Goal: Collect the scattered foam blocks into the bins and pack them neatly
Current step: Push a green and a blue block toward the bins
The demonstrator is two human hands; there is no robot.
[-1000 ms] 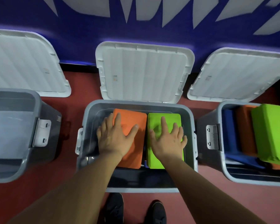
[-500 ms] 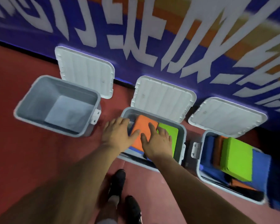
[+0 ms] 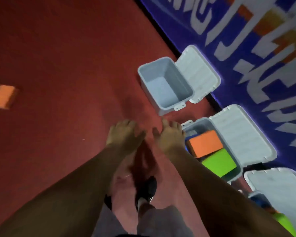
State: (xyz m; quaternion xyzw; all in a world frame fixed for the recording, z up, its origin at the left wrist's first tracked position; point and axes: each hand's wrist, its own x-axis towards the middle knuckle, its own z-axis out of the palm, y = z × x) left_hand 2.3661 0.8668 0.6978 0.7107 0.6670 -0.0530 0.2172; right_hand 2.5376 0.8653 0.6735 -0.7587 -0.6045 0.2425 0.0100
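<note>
Foam blocks show in three places. A loose orange block [image 3: 4, 96], a flat rectangular slab blurred by motion, lies alone on the red floor [image 3: 58, 48] far to the left, well apart from the bins. In the middle bin [image 3: 202, 120] a packed orange block [image 3: 205, 143] and a bright green block [image 3: 219, 162] lie flat and side by side, long edges touching, with a sliver of something blue beneath them. The empty bin [image 3: 178, 77], grey with its white lid [image 3: 197, 72] hinged open against the blue banner [image 3: 246, 31], stands just beyond the hands. A third bin [image 3: 255, 195] at the lower right edge holds blue and green foam, too blurred to count.

Both arms reach forward over the bare floor. The left hand [image 3: 124, 134] and the right hand [image 3: 171, 136] hang palm down, near each other, fingers loosely spread and gripping nothing. The right hand is just beside the middle bin's near corner; whether it touches it I cannot tell. A dark shoe [image 3: 149, 187] shows below.
</note>
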